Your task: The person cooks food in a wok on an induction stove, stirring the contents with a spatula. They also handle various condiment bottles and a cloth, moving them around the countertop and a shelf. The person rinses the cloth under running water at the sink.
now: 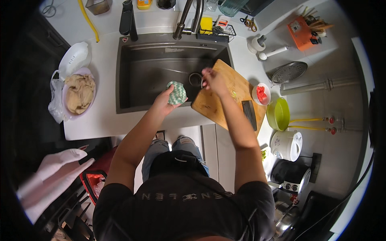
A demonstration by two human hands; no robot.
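Observation:
My left hand [166,102] holds a round green-and-white scrubbing sponge [176,92] over the front of the dark sink [144,78]. My right hand [214,82], blurred, hovers by the left edge of a wooden cutting board [209,104] that overlaps the sink's right side. Whether anything is between its fingers cannot be made out. A dark kitchen knife [249,114] lies on the board under my right forearm, near a few pale green vegetable scraps [234,94]. Next to the board a small white bowl [257,101] holds red chopped pieces [261,93].
A tall faucet [181,25] rises behind the sink, beside a wire caddy [231,31] with a yellow sponge [206,24]. Beige cloth-like material [79,93] fills a basin at left. A green bowl [278,114] and white cooker [285,146] line the right. Pink gloves [57,174] appear lower left.

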